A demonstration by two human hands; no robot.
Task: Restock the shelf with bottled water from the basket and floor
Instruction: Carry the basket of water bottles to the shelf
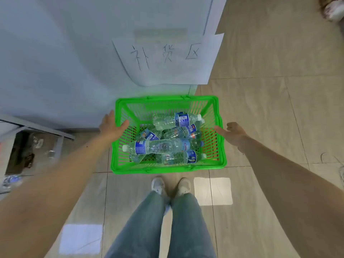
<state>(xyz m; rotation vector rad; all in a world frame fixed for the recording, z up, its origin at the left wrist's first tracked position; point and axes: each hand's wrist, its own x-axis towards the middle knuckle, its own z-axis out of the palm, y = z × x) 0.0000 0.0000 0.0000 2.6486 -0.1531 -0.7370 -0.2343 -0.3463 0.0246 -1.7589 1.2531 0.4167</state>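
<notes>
A bright green plastic basket (pixel 168 167) stands on the tiled floor just in front of my feet. Several clear water bottles with blue labels (pixel 158 146) lie jumbled inside it. My left hand (pixel 111 123) is at the basket's left rim, fingers spread and straight, thumb over the rim's inner side. My right hand (pixel 232 132) is at the right rim, thumb pointing onto the rim and the other fingers curled in. Neither hand holds a bottle.
A white wall panel with a hand-written paper sign (pixel 167 56) rises right behind the basket. At the left, a low grey shelf frame (pixel 37 127) stands over dark clutter and a bottle on the floor (pixel 11 180). Beige tiles spread to the right.
</notes>
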